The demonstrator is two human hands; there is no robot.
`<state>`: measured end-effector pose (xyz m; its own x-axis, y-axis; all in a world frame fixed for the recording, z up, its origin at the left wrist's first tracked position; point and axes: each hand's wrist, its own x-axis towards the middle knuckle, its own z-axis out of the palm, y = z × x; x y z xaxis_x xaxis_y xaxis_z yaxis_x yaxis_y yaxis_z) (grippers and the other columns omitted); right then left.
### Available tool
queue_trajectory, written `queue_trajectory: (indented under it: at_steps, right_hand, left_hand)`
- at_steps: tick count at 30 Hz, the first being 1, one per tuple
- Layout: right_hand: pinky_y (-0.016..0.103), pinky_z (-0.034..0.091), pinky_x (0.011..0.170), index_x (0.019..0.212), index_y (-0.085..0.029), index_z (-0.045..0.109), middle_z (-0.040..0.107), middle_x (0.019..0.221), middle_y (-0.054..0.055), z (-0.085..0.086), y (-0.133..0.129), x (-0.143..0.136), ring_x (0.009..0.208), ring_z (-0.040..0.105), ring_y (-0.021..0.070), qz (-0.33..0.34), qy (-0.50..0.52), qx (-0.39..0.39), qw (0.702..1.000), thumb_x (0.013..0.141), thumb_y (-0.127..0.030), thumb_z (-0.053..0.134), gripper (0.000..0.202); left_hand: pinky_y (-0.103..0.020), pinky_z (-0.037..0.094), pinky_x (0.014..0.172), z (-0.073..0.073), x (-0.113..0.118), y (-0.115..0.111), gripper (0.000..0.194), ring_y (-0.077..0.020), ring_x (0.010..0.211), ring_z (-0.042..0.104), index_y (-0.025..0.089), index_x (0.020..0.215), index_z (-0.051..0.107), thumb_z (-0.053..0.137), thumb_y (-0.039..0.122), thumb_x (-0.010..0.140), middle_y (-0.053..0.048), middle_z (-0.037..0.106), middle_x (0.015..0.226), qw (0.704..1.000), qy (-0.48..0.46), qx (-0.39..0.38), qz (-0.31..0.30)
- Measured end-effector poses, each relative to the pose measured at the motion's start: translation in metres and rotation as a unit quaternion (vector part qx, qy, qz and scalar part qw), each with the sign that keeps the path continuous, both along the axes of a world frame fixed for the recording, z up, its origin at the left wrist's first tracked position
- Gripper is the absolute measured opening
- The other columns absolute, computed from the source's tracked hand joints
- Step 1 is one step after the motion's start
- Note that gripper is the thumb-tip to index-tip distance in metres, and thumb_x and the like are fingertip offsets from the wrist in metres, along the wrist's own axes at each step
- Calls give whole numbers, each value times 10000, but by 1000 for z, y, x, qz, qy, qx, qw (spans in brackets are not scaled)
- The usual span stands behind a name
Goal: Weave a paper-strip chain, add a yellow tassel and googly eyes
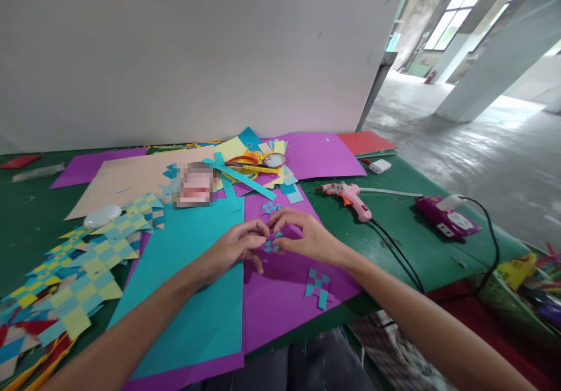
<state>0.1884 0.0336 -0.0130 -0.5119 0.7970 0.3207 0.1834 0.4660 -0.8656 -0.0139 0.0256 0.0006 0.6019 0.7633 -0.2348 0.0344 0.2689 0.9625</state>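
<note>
A small woven paper piece in teal and purple is pinched between my two hands above the purple sheet. My left hand grips its left side with thumb and fingers. On its right side, my right hand closes thumb and forefinger at the edge; the fingers partly cover the piece. Just beyond my hands lies another small woven piece. A third woven piece, with a strip pointing down, rests nearer me on the right. Under my left forearm spreads a teal sheet.
A pink glue gun lies at right, its cord reaching a purple power strip. Yellow-handled scissors sit among paper scraps behind my hands. Woven checkered strips pile up at left beside a white computer mouse. A green basket stands lower right.
</note>
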Motion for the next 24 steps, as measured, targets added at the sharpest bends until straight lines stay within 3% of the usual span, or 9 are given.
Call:
queue_trajectory:
  at_steps: [3,9,17,24]
  right_hand:
    - [343,467,883,788,-190,600,634,967,36,1,0,0,942,604,160,-1,-8,6,1000,758,-126,643,83]
    - [331,458,880,759,-187,597,622,952,33,-1,-1,-2,941,598,161,13,-19,27,999,741,-89,640,109]
    - [337,460,862,766,-189,586,617,949,44,-1,-2,-3,929,593,172,6,-11,6,1000,761,-117,639,90]
    - [329,453,870,758,-182,593,607,956,43,-2,-2,-2,939,586,166,15,-5,6,1000,762,-88,621,99]
  left_hand:
    - [-242,479,548,-1,0,-1,155,-106,537,577,188,831,543,603,331,838,36,524,693,990,82,113,15]
    - [-221,450,591,-2,3,-6,159,-113,630,561,173,800,581,572,318,866,7,585,724,951,162,260,36]
    - [-215,434,587,-4,0,-5,137,-110,627,545,170,797,573,550,281,874,20,589,695,935,192,297,29]
    - [-224,453,613,-7,1,-3,153,-118,649,571,167,818,574,554,308,874,15,596,717,941,178,288,12]
